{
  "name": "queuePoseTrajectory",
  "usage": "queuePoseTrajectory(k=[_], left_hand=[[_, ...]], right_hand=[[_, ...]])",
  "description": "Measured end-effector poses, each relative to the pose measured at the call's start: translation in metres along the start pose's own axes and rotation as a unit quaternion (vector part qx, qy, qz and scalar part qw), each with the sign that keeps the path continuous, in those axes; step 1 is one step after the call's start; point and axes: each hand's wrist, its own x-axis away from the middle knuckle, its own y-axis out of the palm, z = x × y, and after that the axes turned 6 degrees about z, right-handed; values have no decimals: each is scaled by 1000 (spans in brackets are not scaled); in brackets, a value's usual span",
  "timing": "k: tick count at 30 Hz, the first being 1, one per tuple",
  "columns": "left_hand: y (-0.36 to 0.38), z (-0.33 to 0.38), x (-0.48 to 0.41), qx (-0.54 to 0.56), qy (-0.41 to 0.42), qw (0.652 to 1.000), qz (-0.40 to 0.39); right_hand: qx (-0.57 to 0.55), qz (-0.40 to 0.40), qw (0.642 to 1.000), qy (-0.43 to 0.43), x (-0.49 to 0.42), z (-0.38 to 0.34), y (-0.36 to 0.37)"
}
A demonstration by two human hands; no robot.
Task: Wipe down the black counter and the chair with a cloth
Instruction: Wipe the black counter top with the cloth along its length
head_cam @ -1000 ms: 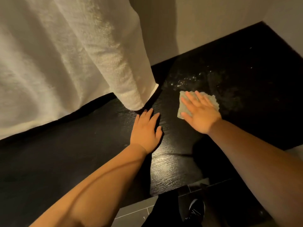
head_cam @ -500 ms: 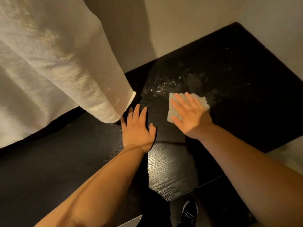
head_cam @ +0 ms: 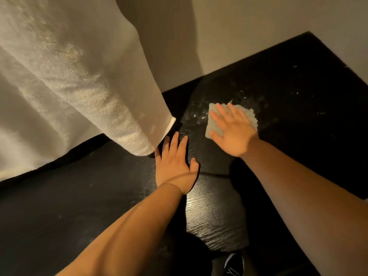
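A: Right hand (head_cam: pixel 235 134) status?
B: Flat, fingers straight and spread, pressing the cloth (head_cam: pixel 248 114) onto the black counter (head_cam: pixel 298 92), beside wet streaks near the wall corner.
A: Left hand (head_cam: pixel 175 166)?
B: Flat on the counter, fingers straight, holding nothing, fingertips just beside the hem of the hanging white towel (head_cam: pixel 79 86).
A: Below the counter edge?
B: 1 black shoe (head_cam: pixel 234 264).
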Motion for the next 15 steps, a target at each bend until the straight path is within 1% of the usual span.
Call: queuePoseTrajectory(k=[2, 3, 5, 7, 9, 10, 12, 15], left_hand=[[1, -1, -1, -2, -1, 1000, -2], [1, -1, -1, -2, -2, 1000, -4], [1, 0, 0, -1, -12, 1000, -5], [0, 1, -1, -2, -26, 1000, -8], [0, 1, -2, -6, -31, 999, -13], [0, 1, -2, -9, -30, 999, -17], [-2, 2, -3, -12, -30, 999, -26], [-4, 3, -3, -10, -31, 999, -26]], right_hand=[[-1, 22, 999, 39, -6, -13, 0], [8, 25, 999, 31, -2, -22, 1], [5, 5, 999, -35, 13, -41, 6], [-20, -28, 995, -98, 28, -51, 7], [-32, -46, 990, -126, 27, -50, 5], [-31, -42, 990, -133, 22, -48, 4], [-24, -28, 991, -132, 3, -42, 3], [-32, -9, 996, -81, -33, -41, -4]])
